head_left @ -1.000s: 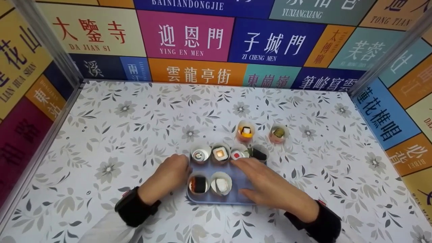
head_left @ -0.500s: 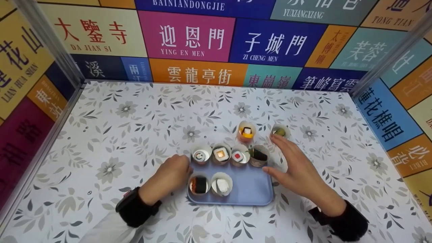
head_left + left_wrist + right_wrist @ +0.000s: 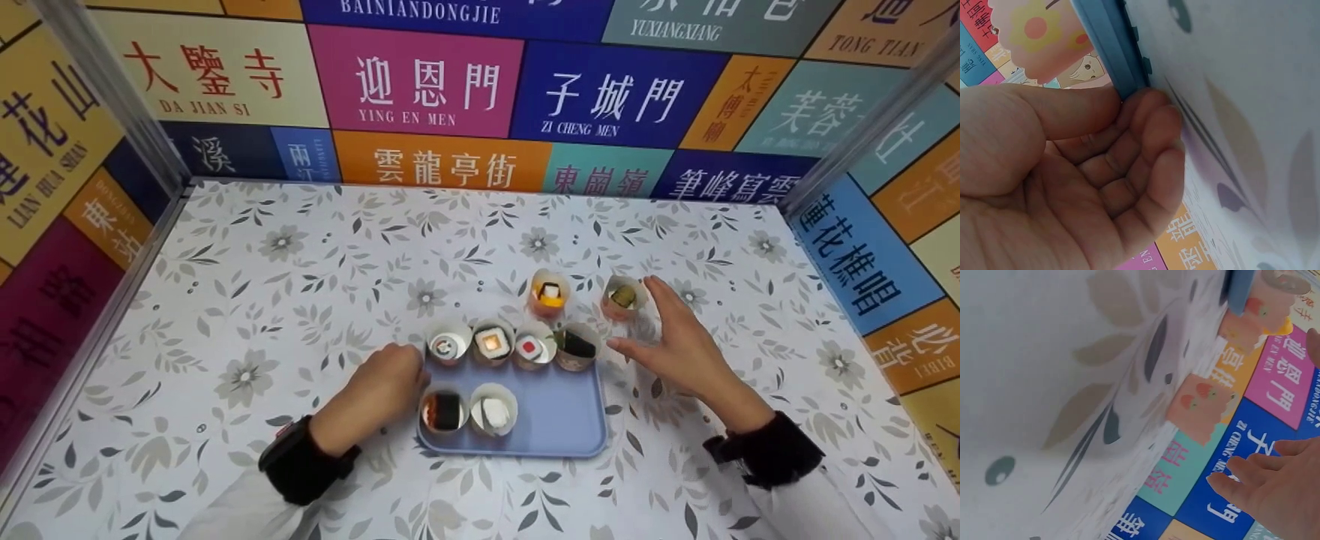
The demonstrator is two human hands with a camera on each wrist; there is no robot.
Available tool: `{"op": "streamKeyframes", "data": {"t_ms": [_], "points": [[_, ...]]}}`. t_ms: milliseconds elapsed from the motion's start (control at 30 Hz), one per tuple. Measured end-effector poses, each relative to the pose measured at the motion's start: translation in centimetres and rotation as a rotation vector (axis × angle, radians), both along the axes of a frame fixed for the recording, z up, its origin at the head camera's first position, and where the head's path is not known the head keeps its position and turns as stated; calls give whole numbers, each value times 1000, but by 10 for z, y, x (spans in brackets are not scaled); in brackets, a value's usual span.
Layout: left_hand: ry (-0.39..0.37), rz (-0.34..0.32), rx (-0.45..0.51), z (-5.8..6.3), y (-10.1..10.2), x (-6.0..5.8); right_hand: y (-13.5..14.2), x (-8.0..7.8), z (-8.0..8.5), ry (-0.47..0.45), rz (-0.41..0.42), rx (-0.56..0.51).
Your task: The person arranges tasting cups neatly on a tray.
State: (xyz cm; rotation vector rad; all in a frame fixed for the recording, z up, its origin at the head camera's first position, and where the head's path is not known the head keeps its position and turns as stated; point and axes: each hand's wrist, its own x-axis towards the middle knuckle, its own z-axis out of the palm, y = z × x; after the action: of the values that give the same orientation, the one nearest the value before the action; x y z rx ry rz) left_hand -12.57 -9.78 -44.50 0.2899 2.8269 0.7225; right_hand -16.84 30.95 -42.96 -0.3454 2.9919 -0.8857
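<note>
A pale blue tray [image 3: 559,412] bears several paper cups with sushi pieces inside, a row at the back and two cups at the front left. My left hand [image 3: 379,382] grips the tray's left edge; in the left wrist view the blue rim [image 3: 1112,50] sits between its thumb and curled fingers. Beyond the tray's back right corner stands a pink paper cup [image 3: 622,300] with a green-topped piece. My right hand [image 3: 686,341] is just right of that cup, thumb and fingers spread, nothing held. The right wrist view shows the cup's strawberry print [image 3: 1199,410], apart from the fingers.
Another paper cup [image 3: 550,296] with a yellow and black piece stands behind the tray. A flowered cloth [image 3: 300,277] covers the table. Printed panels [image 3: 420,82] wall it in at the back and on both sides.
My right hand has moved from over the tray rightward and away from me, to beside the far right cup. The left hand stays at the tray's edge.
</note>
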Motion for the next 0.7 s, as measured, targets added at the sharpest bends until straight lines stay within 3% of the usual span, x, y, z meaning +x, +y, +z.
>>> {"op": "streamKeyframes", "data": {"t_ms": [267,467,700], "points": [[13,-20,5,-2,-1,-1,1,-30,-4,-130,-34,31],[6,-18,-5,-2,0,-2,0,-52,-10,-176,-53,39],[-18,-3,10,-1,0,-2,1,-68,-18,-221,-71,27]]}}
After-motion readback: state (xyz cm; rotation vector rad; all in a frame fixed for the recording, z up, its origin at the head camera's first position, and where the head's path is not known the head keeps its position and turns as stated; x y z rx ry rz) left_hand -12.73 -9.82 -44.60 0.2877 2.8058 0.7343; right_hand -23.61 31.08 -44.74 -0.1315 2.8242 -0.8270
